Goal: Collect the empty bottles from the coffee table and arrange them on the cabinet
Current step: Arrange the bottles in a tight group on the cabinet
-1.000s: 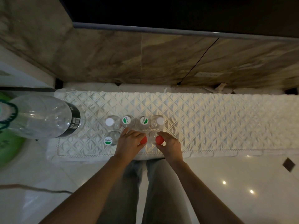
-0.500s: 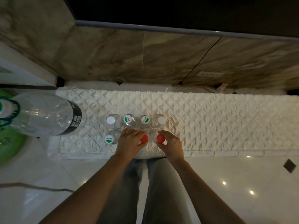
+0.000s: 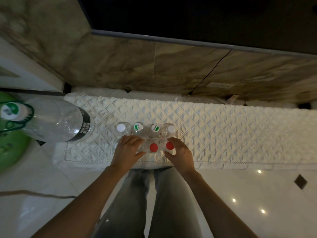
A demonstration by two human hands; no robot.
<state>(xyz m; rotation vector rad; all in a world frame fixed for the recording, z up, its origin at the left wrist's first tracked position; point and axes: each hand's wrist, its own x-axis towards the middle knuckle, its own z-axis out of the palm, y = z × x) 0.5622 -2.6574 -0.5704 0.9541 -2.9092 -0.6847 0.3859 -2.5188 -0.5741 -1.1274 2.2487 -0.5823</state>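
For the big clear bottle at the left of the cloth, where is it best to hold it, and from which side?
Probably by the green carry handle at the neck of the big clear bottle, coming from above: it stands upright and its body looks too wide for one hand.

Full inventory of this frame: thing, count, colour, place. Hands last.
white-capped bottles: 2, clear, ends of back row.
green-and-white-capped bottles: 2, clear, middle of back row.
red-capped bottles: 2, clear, front row, between the hands.
quilted cloth: 1, white, covering the cabinet top.
large bottle: 1, clear with dark label, left end of cloth.
green object: 1, far left, partly cut off.
left hand: fingers relaxed, beside the left red-capped bottle; may cover another bottle.
right hand: fingers relaxed, beside the right red-capped bottle.
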